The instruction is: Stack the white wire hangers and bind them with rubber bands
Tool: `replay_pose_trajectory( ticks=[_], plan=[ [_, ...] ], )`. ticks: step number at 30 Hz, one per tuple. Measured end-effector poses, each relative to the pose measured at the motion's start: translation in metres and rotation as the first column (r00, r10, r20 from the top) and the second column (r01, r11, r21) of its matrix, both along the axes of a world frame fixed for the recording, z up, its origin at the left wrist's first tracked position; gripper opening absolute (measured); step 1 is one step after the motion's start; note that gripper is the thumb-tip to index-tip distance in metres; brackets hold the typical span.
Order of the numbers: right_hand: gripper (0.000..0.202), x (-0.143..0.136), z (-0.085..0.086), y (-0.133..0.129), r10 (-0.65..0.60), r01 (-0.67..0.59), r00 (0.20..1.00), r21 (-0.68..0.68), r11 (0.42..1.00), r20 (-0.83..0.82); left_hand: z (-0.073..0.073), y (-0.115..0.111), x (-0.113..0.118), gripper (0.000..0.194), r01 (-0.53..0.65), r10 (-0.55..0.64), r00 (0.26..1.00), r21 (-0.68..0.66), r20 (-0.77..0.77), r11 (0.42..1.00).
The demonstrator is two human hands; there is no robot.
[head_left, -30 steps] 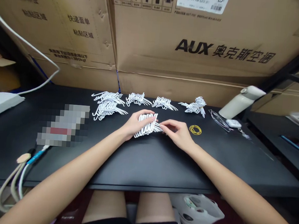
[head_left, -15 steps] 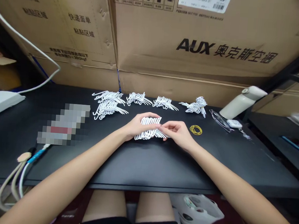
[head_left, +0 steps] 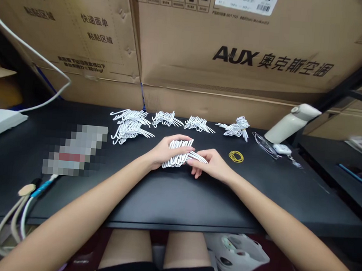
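Observation:
My left hand (head_left: 164, 151) is wrapped round a bundle of white hooks (head_left: 177, 154), its thumb across the front. The long ends of the bundle point right, and the fingers of my right hand (head_left: 206, 164) close on them. Behind my hands lie more bundles of white hooks: two at the left (head_left: 129, 131), one in the middle (head_left: 164, 118), another beside it (head_left: 198, 124) and a crossed one at the right (head_left: 235, 127). Yellow rubber bands (head_left: 236, 156) lie to the right of my right hand.
A cream bottle (head_left: 286, 126) leans at the back right, near glasses (head_left: 265, 145) and a white case (head_left: 282, 149). Cartons (head_left: 180, 68) line the back. At the left are a blurred object (head_left: 76, 150), cables (head_left: 21, 210) and a white power strip (head_left: 0, 123).
My right hand has shifted slightly down, its fingers now lower around the bundle's long ends. My left hand keeps its hold on the bundle.

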State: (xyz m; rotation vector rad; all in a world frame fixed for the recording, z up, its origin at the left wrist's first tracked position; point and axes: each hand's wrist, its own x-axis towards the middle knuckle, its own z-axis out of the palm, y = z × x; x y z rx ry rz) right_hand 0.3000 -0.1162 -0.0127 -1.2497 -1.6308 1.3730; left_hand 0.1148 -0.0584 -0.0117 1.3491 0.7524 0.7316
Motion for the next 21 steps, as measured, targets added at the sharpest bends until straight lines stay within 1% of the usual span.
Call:
replay_pose_trajectory(
  ticks=[2, 3, 6, 8, 12, 17, 21],
  plan=[
    [0.038, -0.0005, -0.0032, -0.0016, -0.058, 0.050, 0.996, 0.122, 0.991, 0.066, 0.0006, 0.0000, 0.0008, 0.056, -0.022, 0.022, 1.000, -0.035, 0.003, 0.999],
    [0.036, -0.0011, -0.0048, -0.0025, -0.106, 0.085, 0.990, 0.202, 0.976, 0.092, 0.0008, 0.0001, 0.0012, 0.055, -0.036, 0.036, 0.999, -0.050, 0.002, 0.998],
    [0.035, -0.0040, -0.0081, -0.0048, -0.238, 0.171, 0.965, 0.418, 0.892, 0.114, 0.0013, 0.0001, 0.0026, 0.052, -0.082, 0.082, 0.997, -0.093, -0.009, 0.992],
    [0.037, -0.0060, -0.0086, -0.0059, -0.253, 0.167, 0.961, 0.492, 0.855, 0.113, 0.0013, -0.0003, 0.0033, 0.051, -0.092, 0.091, 0.996, -0.126, -0.009, 0.988],
    [0.028, -0.0067, -0.0086, -0.0065, -0.226, 0.119, 0.964, 0.532, 0.838, 0.140, 0.0004, -0.0008, 0.0044, 0.052, -0.080, 0.078, 0.997, -0.168, -0.016, 0.983],
    [0.030, -0.0035, -0.0099, -0.0050, -0.225, 0.090, 0.958, 0.554, 0.827, 0.180, -0.0021, 0.0013, 0.0054, 0.048, -0.080, 0.075, 0.997, -0.158, -0.032, 0.984],
    [0.032, -0.0011, -0.0108, -0.0041, -0.228, 0.072, 0.954, 0.585, 0.808, 0.197, -0.0037, 0.0026, 0.0062, 0.050, -0.075, 0.071, 0.997, -0.164, -0.028, 0.984]
  ],
)
